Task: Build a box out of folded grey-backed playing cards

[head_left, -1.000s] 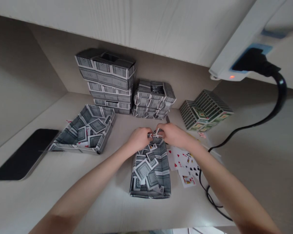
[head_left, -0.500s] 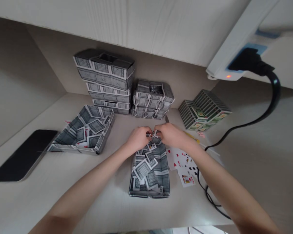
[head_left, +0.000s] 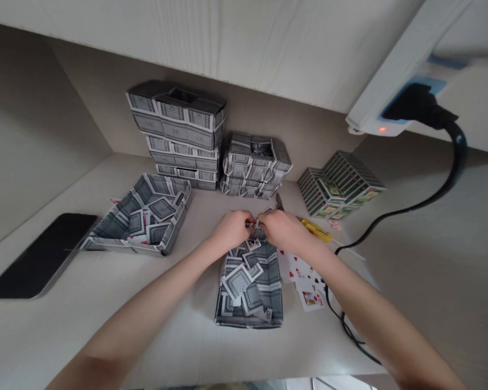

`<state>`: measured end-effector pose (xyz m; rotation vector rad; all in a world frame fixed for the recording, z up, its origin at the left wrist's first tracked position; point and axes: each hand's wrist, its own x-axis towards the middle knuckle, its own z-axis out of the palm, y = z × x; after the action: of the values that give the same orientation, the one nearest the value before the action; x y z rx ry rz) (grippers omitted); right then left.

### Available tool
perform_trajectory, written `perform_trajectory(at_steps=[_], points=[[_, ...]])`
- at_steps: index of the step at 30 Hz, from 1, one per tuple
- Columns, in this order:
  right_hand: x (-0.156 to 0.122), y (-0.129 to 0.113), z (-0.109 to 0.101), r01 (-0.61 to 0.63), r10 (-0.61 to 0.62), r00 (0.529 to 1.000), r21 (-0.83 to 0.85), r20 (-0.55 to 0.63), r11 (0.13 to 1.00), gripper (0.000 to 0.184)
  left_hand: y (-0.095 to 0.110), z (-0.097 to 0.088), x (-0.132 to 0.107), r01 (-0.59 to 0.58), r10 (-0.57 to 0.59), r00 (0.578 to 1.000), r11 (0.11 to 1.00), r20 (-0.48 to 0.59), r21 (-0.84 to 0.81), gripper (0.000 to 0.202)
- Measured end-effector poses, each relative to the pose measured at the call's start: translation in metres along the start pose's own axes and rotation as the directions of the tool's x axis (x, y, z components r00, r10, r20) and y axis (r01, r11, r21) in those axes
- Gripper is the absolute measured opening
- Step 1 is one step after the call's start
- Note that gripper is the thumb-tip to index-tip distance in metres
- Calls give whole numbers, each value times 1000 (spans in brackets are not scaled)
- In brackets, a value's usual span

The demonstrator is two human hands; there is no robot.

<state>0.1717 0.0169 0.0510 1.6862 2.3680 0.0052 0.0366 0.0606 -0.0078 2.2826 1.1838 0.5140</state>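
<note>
My left hand (head_left: 231,230) and right hand (head_left: 282,230) both pinch the far rim of the grey-and-white tray folded from playing cards (head_left: 250,287), which lies on the pale shelf (head_left: 65,325) before me. Grip unchanged since a second ago (right wrist shifted, uncovering a yellow-handled tool (head_left: 318,231)): rim work continues. Legible: "8" on the near wall; no brand.

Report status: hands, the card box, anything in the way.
Left hand and right hand both pinching far rim of card box. Box flat on desk. Loose cards and black cable beside right forearm.
</note>
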Motion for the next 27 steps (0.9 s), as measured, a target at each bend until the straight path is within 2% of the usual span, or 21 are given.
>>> perform_trajectory(at_steps=[11,15,21,23,27], points=[[-2,-12,6,-31,32,999,59,-11,998,27,0,-1,-2,5,-5,1000,1000,11,-8,19],[-2,-11,7,-29,31,999,94,-19,995,31,2,-1,-2,13,-13,1000,1000,17,-6,19],[1,-8,1,-20,21,1000,81,-6,996,27,2,-1,-2,26,-26,999,1000,25,-9,20],[1,-6,2,-37,40,999,93,-35,995,24,1,0,-2,9,-9,1000,1000,15,1,20],[2,0,13,-69,105,981,208,-166,976,19,1,0,-2,-3,2,1000,998,12,57,19]])
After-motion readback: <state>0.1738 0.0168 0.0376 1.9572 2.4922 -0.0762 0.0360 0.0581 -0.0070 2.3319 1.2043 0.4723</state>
